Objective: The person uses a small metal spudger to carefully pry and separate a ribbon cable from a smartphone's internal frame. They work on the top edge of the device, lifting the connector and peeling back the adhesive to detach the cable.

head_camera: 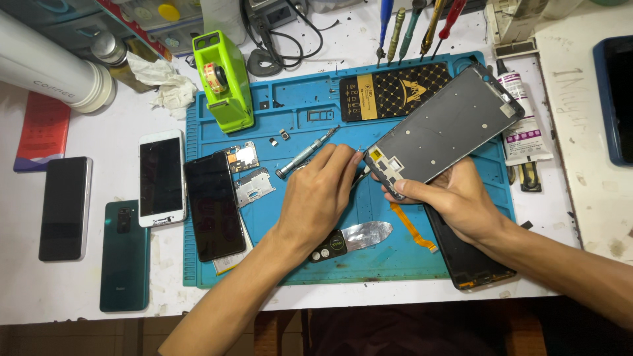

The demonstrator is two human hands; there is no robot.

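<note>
Frame (443, 128), grey phone mid-frame, held tilted above blue mat (290, 264), its lower corner between the two hands. Mat covers the middle of white table (593, 191). Right hand (461, 201) grips frame's lower edge, thumb on top, fingers curled under. Left hand (320, 194) has fingers pinched narrow at frame's corner, on small dark tool; tool mostly hidden, cannot tell what kind. Black screen panel (471, 260) lies on mat under right wrist, orange flex cable (412, 227) just beside it. Black phone (214, 204) on mat's left edge, white phone (160, 177), dark phone (64, 207) and green phone (124, 257) on table further left. Green tape dispenser (225, 79) at mat's top left. Black patterned box (389, 95) at mat's top, behind frame. Metal pry tool (353, 238) below left hand. Screwdriver (304, 154) above left hand. Circuit board (241, 158) beside black phone.
</note>
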